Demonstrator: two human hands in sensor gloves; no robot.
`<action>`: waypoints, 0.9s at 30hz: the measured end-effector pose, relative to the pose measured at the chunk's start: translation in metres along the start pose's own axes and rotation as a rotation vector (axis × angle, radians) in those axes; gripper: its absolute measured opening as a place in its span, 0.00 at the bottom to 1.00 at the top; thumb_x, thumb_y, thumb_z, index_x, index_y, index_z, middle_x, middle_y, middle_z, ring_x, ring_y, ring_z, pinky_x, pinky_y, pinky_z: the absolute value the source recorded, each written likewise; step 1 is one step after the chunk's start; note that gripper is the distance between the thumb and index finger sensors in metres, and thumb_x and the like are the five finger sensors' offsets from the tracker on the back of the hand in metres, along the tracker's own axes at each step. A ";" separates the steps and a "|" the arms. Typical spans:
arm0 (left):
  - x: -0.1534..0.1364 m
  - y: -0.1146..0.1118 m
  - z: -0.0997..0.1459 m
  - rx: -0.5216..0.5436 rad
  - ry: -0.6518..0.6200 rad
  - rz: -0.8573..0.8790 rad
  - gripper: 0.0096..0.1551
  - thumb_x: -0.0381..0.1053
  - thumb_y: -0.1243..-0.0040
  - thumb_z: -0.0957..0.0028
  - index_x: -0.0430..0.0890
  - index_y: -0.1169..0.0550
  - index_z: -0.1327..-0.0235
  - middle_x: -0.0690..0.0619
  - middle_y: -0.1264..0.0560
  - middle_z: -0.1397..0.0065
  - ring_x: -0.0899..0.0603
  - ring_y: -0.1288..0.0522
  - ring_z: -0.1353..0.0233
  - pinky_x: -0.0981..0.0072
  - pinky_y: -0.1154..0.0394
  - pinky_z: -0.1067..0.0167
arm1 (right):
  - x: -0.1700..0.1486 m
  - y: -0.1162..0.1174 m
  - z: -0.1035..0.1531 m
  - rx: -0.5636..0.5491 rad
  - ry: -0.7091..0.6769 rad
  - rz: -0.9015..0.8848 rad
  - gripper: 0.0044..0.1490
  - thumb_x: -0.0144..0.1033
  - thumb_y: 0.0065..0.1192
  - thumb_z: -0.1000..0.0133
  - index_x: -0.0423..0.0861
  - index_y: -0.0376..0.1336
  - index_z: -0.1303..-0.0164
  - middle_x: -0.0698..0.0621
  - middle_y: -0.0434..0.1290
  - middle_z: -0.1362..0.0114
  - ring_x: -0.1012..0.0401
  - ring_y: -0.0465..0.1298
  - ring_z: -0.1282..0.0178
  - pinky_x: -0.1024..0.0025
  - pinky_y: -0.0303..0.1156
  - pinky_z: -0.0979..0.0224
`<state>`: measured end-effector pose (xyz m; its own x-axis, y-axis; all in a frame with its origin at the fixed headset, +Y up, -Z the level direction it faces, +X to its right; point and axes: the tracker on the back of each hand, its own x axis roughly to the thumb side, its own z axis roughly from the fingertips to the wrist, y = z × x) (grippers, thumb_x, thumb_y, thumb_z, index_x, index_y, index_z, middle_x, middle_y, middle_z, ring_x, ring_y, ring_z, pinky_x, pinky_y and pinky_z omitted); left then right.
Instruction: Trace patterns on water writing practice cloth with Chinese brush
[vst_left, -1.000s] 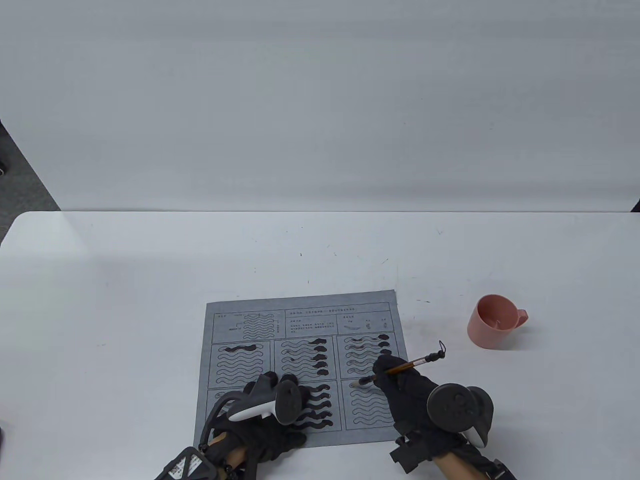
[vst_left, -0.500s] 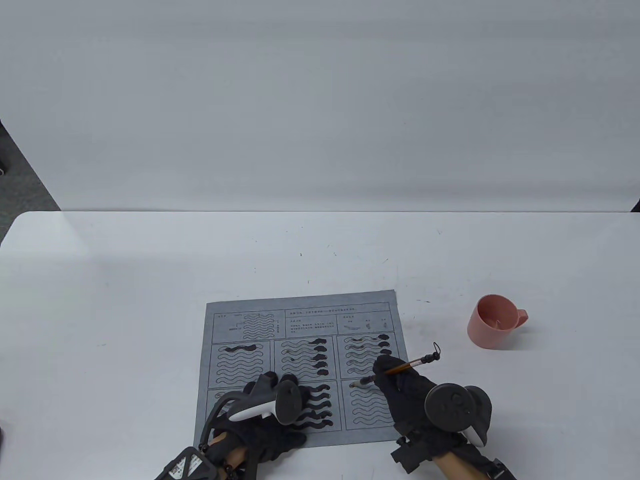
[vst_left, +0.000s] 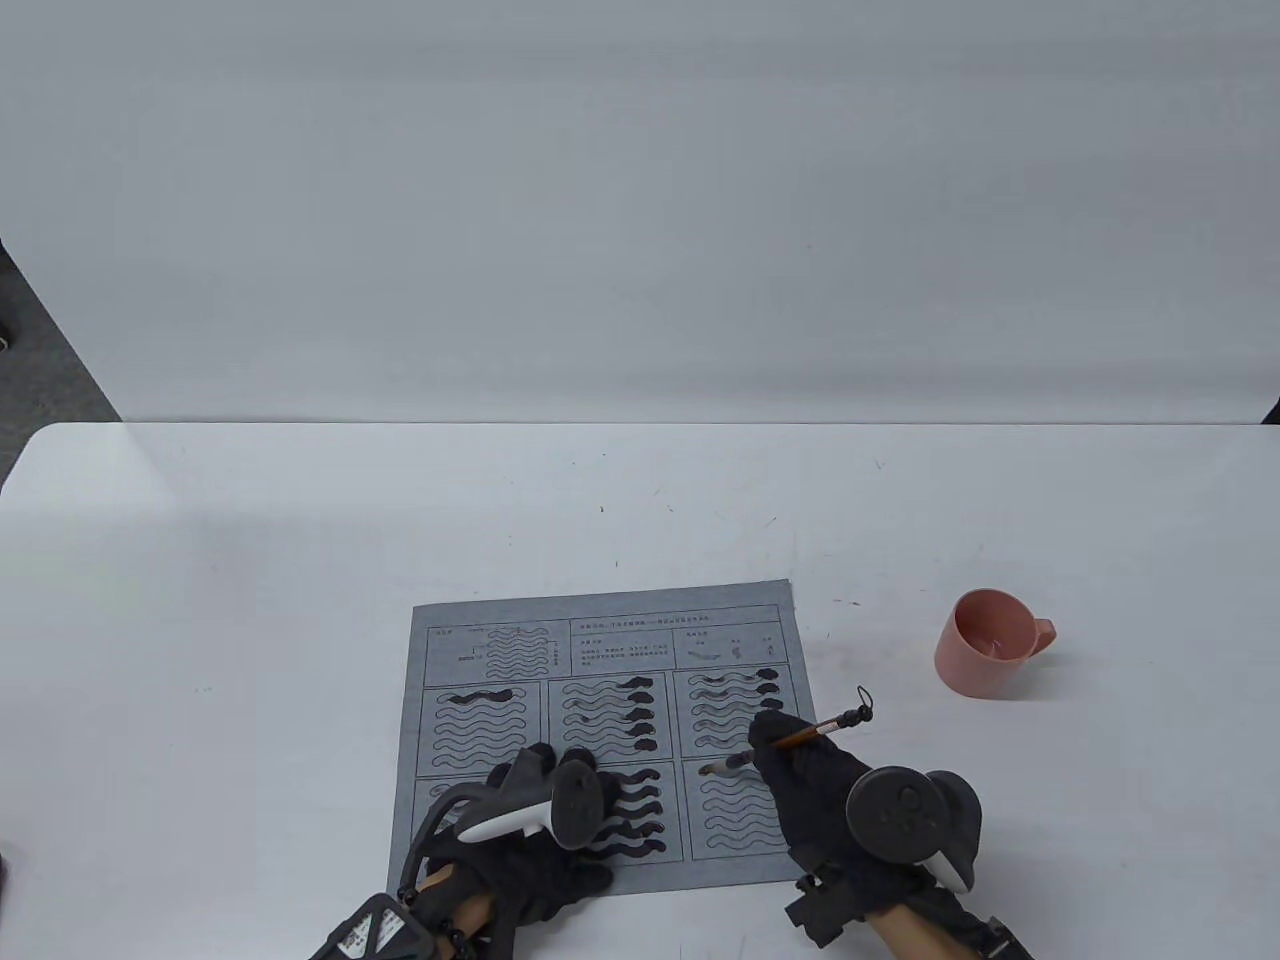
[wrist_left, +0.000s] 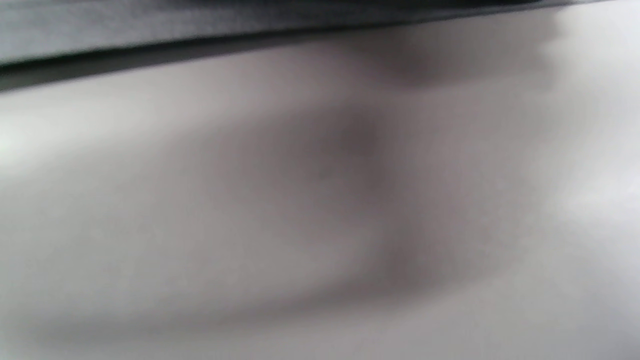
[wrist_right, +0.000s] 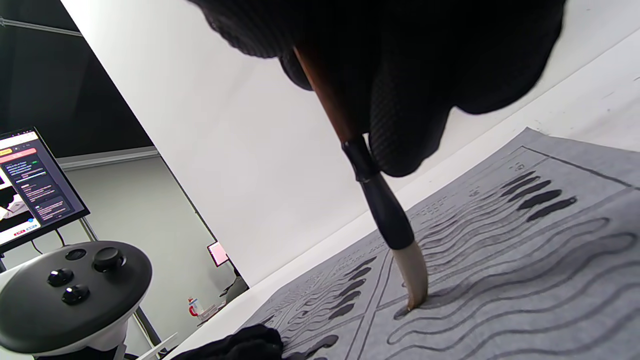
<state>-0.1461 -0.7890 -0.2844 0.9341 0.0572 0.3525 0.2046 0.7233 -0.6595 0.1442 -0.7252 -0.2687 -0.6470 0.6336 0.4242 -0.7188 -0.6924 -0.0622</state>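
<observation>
Right hand (vst_left: 815, 790) pinches brush (wrist_right: 385, 215), tip on cloth (vst_left: 500, 630) at wave's left end (line runs rightward); left hand (vst_left: 530, 830) rests flat.

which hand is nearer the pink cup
Right. The right hand is on the cloth's right side, below-left of the pink cup; the left hand rests further left.

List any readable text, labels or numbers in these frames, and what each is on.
No text can be read here.
Practice cloth: small printed characters in the top header boxes, too small to read.
Monitor in the right wrist view: lines of on-screen text, too small and blurred to read.
Label on the left wrist strap: print too small to read.
Pink cup, brush: no marking seen.
</observation>
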 end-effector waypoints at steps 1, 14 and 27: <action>0.000 0.000 0.000 0.000 0.000 0.000 0.52 0.72 0.63 0.51 0.68 0.77 0.33 0.61 0.85 0.24 0.38 0.85 0.23 0.36 0.76 0.26 | 0.000 0.000 0.000 -0.002 -0.001 0.001 0.26 0.35 0.53 0.39 0.37 0.62 0.34 0.37 0.76 0.32 0.45 0.85 0.42 0.39 0.75 0.39; 0.000 0.000 0.000 0.000 0.000 -0.001 0.52 0.72 0.63 0.52 0.68 0.77 0.33 0.61 0.85 0.24 0.38 0.86 0.23 0.36 0.77 0.26 | -0.001 -0.002 0.000 -0.003 -0.002 0.017 0.25 0.36 0.53 0.39 0.38 0.63 0.35 0.38 0.76 0.33 0.44 0.84 0.43 0.38 0.75 0.39; 0.000 0.000 0.000 -0.001 0.000 0.001 0.52 0.72 0.63 0.51 0.68 0.78 0.33 0.61 0.85 0.24 0.38 0.86 0.23 0.36 0.77 0.26 | -0.003 -0.004 0.000 -0.016 -0.012 0.042 0.25 0.36 0.53 0.39 0.37 0.63 0.36 0.38 0.77 0.34 0.44 0.85 0.44 0.38 0.75 0.39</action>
<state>-0.1462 -0.7888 -0.2843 0.9343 0.0574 0.3518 0.2043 0.7225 -0.6605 0.1487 -0.7245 -0.2694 -0.6738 0.6000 0.4313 -0.6951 -0.7126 -0.0948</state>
